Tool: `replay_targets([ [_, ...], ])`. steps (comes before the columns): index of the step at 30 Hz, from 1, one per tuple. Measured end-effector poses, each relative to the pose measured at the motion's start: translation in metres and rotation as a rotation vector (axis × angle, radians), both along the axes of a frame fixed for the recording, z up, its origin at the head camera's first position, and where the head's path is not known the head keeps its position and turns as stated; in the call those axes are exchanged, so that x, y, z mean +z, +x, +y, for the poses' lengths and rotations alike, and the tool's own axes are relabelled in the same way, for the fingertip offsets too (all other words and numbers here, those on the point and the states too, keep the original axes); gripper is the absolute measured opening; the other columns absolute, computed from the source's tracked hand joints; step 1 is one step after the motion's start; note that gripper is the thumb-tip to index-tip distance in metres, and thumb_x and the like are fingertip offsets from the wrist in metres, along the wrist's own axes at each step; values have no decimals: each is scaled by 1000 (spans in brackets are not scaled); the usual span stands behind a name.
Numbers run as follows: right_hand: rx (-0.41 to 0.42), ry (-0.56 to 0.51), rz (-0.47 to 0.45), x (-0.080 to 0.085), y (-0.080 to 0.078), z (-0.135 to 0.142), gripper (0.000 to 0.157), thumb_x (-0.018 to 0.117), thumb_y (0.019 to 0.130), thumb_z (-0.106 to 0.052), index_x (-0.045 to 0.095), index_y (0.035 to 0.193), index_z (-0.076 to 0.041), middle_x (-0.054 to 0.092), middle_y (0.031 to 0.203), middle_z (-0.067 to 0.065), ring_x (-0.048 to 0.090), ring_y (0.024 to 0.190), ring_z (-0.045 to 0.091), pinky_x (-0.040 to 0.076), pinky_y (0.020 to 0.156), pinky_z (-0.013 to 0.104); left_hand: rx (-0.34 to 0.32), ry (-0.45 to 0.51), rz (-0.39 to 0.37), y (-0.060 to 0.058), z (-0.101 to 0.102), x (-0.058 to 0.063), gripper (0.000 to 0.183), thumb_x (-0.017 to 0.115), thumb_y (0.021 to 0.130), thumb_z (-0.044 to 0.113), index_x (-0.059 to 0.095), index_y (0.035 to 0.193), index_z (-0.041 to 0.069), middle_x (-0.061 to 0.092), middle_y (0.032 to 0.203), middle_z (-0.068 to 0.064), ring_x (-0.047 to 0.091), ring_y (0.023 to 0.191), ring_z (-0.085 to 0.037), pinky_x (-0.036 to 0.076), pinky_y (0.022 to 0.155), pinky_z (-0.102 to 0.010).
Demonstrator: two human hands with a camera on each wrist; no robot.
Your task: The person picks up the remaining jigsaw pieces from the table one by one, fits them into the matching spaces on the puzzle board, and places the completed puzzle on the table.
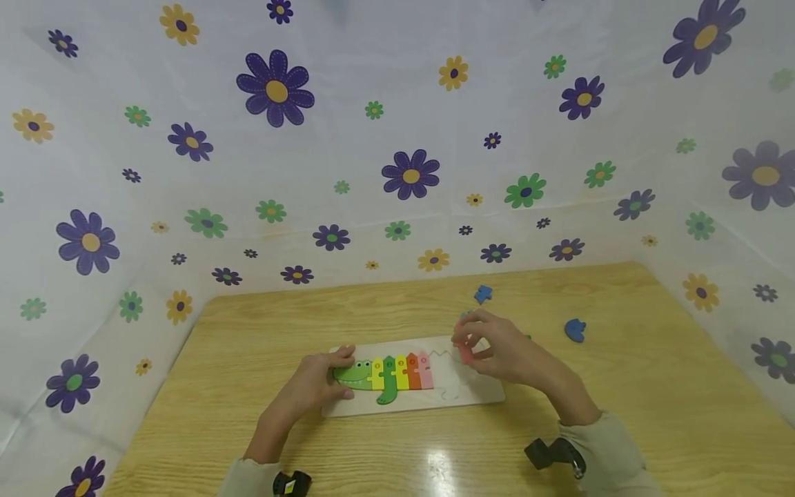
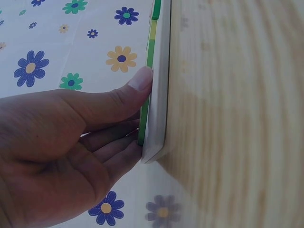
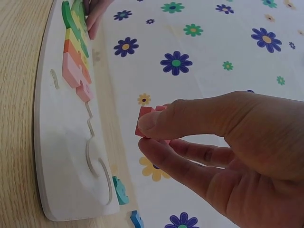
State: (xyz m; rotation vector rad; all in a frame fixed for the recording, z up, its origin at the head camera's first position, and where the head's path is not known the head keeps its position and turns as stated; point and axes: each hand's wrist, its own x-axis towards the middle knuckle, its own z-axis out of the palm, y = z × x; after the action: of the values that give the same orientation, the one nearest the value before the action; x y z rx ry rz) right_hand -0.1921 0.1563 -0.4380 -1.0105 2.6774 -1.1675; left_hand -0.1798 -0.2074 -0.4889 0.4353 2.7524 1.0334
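Red piece [image 1: 466, 354] part-hidden, pinched by right hand [image 1: 506, 352] | left hand [image 1: 310, 381] grips board [image 1: 462, 399], green head [image 1: 357, 377] partly covered

I see wood-grain tabletop [image 1: 273, 321] | pale board [image 1: 481, 388] flat | teal piece [image 3: 120, 191] beside it | notched blue piece [image 1: 483, 294] behind | rounded blue piece [image 1: 574, 330] right

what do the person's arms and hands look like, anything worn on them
The left hand and right hand are bare, without gloves. The left sleeve and right sleeve are long and pale greyish-beige. Each wrist has a small blocky black device; the left device shows a yellowish mark.
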Motion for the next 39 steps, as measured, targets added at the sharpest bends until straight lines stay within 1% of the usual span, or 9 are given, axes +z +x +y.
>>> replay_targets([
  [5, 10, 10, -10, -1, -1, 0, 29, 79, 82, 11, 72, 104, -5, 60, 120, 12, 68, 95, 21, 63, 74, 24, 1, -9, -4, 0, 0, 1, 60, 87, 78, 4, 66, 134, -3, 51, 153, -9, 42, 146, -27, 35, 119, -48],
  [12, 4, 19, -30, -2, 0, -3, 29, 79, 81, 11, 73, 105, -4, 61, 120, 12, 68, 96, 22, 63, 75, 25, 11, -5, -1, -1, 0, -1, 60, 87, 78, 4, 66, 133, -3, 51, 153, -8, 42, 146, -27, 35, 118, -47],
  [22, 3, 22, -32, -5, 1, -8, 28, 79, 82, 10, 72, 106, -2, 60, 121, 13, 68, 95, 22, 62, 75, 21, 12, 4, 4, 0, 0, -1, 60, 87, 78, 2, 65, 134, -3, 51, 153, -9, 42, 146, -26, 35, 119, -46],
  [28, 8, 19, -45, -8, 1, -9, 27, 79, 83, 10, 73, 107, -1, 61, 120, 13, 68, 94, 21, 61, 75, 20, -4, -7, 13, 0, 0, 0, 60, 87, 78, 4, 65, 133, -4, 51, 152, -10, 43, 145, -28, 36, 118, -45],
  [33, 28, 27, -36, -10, 1, -11, 26, 78, 83, 9, 73, 108, 2, 61, 122, 15, 68, 96, 25, 61, 75, 19, -10, -8, 22, 0, -1, -1, 60, 87, 78, 5, 66, 133, -3, 51, 153, -10, 42, 145, -28, 36, 118, -46],
  [35, 32, 31, -41, -10, 1, -13, 26, 78, 84, 9, 73, 109, 3, 61, 124, 17, 68, 97, 26, 61, 75, 19, -5, -4, 12, -1, -2, -1, 60, 87, 78, 5, 65, 134, -2, 50, 154, -9, 41, 146, -27, 34, 119, -45],
  [36, 31, 34, -46, -10, 1, -13, 26, 78, 84, 9, 73, 109, 3, 61, 124, 17, 68, 98, 27, 61, 75, 20, -2, 0, 4, -1, -2, -1, 60, 87, 79, 5, 65, 134, -1, 50, 154, -9, 41, 146, -26, 34, 119, -44],
  [39, 20, 45, -60, -11, 1, -16, 27, 78, 84, 9, 73, 110, 3, 61, 124, 17, 68, 98, 26, 61, 76, 20, -6, -2, 13, -1, -3, 0, 60, 87, 78, 5, 65, 134, -2, 50, 154, -10, 42, 146, -28, 34, 119, -45],
])
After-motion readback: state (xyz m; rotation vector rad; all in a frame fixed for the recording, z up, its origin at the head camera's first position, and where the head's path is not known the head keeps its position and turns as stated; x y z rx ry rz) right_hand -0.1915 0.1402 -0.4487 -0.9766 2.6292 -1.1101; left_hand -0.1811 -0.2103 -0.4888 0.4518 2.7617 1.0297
